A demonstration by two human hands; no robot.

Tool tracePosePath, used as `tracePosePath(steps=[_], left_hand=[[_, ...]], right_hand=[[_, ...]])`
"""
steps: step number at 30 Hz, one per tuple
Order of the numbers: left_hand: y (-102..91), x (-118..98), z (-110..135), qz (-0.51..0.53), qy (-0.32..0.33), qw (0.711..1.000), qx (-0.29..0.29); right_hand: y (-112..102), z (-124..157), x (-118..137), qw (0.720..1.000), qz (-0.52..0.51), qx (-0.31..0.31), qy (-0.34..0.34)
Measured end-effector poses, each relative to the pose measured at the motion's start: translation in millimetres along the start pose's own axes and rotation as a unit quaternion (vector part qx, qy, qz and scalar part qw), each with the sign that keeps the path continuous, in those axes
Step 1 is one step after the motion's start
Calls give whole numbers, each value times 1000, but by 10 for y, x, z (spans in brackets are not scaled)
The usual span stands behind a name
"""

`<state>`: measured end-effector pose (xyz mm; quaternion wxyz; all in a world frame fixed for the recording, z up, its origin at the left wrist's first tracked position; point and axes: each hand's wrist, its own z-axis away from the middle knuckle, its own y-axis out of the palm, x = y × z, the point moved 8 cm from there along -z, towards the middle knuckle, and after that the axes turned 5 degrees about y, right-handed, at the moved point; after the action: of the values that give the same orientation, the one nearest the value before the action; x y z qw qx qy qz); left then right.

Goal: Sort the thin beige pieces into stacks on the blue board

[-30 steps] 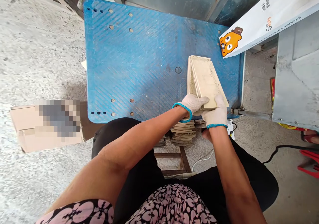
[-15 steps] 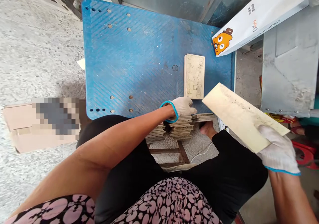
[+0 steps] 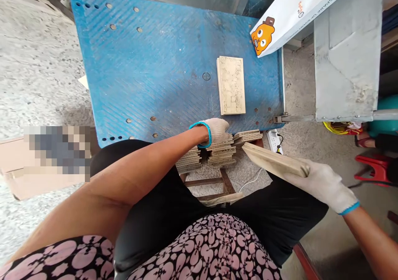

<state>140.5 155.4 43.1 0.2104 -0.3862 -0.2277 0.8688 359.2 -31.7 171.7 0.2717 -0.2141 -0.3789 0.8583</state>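
My right hand [image 3: 326, 184], in a white knitted glove with a blue cuff, is closed around the right end of a few thin wooden boards [image 3: 270, 160]. They are tilted, edges towards me, over my right thigh. My left hand [image 3: 217, 130], gloved alike, lies on top of a stack of thin boards [image 3: 221, 153] below the table's near edge. Its fingers are curled, and the fingertips are hidden. Another stack [image 3: 189, 160] stands to its left, and a few boards [image 3: 248, 137] lie to its right. A neat pile of boards [image 3: 232, 86] with dark marks rests on the blue table.
The blue plastic table [image 3: 149, 68] has holes near its corners. A white bag [image 3: 289, 20] with an orange cartoon lies at its back right, by a grey metal panel [image 3: 345, 72]. A power strip [image 3: 274, 141], a red stool [image 3: 373, 168] and a cardboard box [image 3: 46, 180] are on the floor.
My right hand has turned its boards from showing their broad face to nearly edge-on, and brought them lower and left. My left hand stays at the stack. The view has shifted right.
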Motion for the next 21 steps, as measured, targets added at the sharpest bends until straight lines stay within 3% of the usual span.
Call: tracePosePath(steps=[4, 8, 15, 21], left_hand=[[16, 40, 17, -6, -8, 1000, 11], [42, 54, 25, -22, 5, 999, 26], [103, 98, 45, -49, -3, 997, 57], [152, 130, 74, -65, -14, 995, 71]], right_hand=[[300, -83, 453, 983, 129, 82, -103], [674, -284, 688, 955, 216, 140, -150], [1309, -720, 943, 938, 266, 178, -128], [1494, -882, 1168, 944, 230, 176, -161]])
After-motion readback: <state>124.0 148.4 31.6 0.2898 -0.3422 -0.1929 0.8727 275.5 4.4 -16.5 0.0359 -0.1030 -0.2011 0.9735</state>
